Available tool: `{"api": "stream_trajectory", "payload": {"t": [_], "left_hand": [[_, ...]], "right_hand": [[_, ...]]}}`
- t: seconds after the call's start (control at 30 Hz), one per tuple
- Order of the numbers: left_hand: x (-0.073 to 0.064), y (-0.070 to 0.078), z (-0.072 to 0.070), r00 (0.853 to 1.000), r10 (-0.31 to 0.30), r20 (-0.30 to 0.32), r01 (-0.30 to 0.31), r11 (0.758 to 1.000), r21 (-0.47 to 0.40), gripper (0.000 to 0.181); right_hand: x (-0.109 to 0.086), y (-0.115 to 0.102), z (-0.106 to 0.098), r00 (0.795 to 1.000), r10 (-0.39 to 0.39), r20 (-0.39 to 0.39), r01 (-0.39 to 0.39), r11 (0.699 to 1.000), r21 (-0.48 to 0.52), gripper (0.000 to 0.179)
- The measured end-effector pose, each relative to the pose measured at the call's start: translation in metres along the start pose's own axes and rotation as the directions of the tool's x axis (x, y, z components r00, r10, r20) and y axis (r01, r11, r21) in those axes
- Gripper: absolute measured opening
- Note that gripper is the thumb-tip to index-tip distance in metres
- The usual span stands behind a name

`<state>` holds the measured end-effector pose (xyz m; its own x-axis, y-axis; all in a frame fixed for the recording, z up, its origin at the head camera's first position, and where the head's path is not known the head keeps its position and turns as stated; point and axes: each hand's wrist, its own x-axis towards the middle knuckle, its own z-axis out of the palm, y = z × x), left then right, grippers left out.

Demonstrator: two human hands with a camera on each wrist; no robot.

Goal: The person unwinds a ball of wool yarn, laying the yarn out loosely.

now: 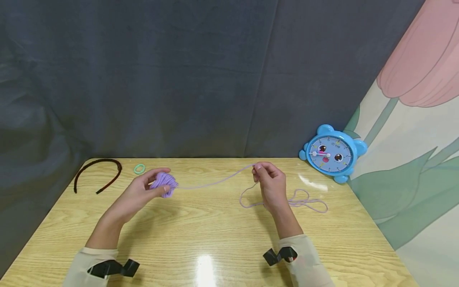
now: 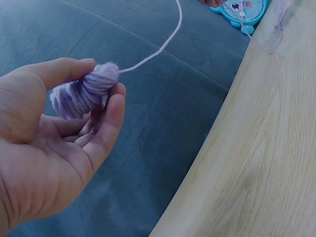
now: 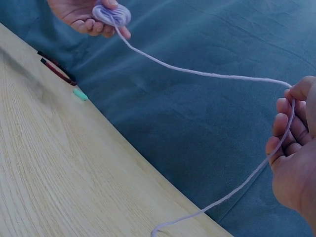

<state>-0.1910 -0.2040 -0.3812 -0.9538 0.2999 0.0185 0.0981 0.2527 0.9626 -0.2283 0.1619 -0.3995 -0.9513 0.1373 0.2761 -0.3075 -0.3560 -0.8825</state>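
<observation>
A small bundle of wound purple yarn (image 1: 163,183) is held above the table by my left hand (image 1: 138,195), thumb on one side and fingers on the other. From that bundle a single yarn strand (image 1: 215,183) runs across to my right hand (image 1: 273,183), which pinches it between thumb and forefinger. In the right wrist view the strand (image 3: 212,75) sags slightly, then hangs past the curled fingers down to the table. Loose loops of the same yarn (image 1: 308,202) lie on the table beyond the right wrist.
A dark headband (image 1: 98,160) and a green ring (image 1: 139,169) lie at the table's back left. At the back right stands a blue clock with a cartoon face (image 1: 330,154). A dark curtain (image 1: 172,79) hangs behind the wooden table (image 1: 201,231).
</observation>
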Motion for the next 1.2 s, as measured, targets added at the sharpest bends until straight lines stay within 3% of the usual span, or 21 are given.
{"api": "stream_trajectory", "payload": {"t": [0.27, 0.43, 0.63, 0.93, 1.2], "left_hand": [[0.001, -0.001, 0.002, 0.998, 0.048, 0.029, -0.046, 0.997, -0.056, 0.036], [0.003, -0.001, 0.001, 0.997, 0.067, 0.041, -0.061, 0.99, -0.13, 0.041], [0.003, -0.005, 0.001, 0.997, 0.078, -0.002, -0.078, 0.991, -0.113, 0.045], [0.003, -0.007, -0.001, 0.997, 0.056, -0.053, -0.061, 0.993, -0.098, 0.038], [0.002, -0.008, -0.004, 0.997, 0.062, -0.054, -0.069, 0.988, -0.139, 0.036]], "right_hand": [[0.001, 0.0, 0.0, 1.0, -0.008, 0.002, 0.008, 1.0, 0.003, 0.025], [0.002, 0.0, 0.002, 1.0, -0.01, 0.001, 0.01, 1.0, 0.008, 0.024], [0.002, -0.003, -0.001, 1.0, 0.008, -0.015, -0.008, 1.0, -0.002, 0.025], [0.003, -0.016, -0.024, 1.0, -0.015, -0.01, 0.015, 1.0, -0.013, 0.025], [0.006, -0.026, -0.043, 0.999, -0.002, -0.045, 0.002, 1.0, -0.015, 0.022]]}}
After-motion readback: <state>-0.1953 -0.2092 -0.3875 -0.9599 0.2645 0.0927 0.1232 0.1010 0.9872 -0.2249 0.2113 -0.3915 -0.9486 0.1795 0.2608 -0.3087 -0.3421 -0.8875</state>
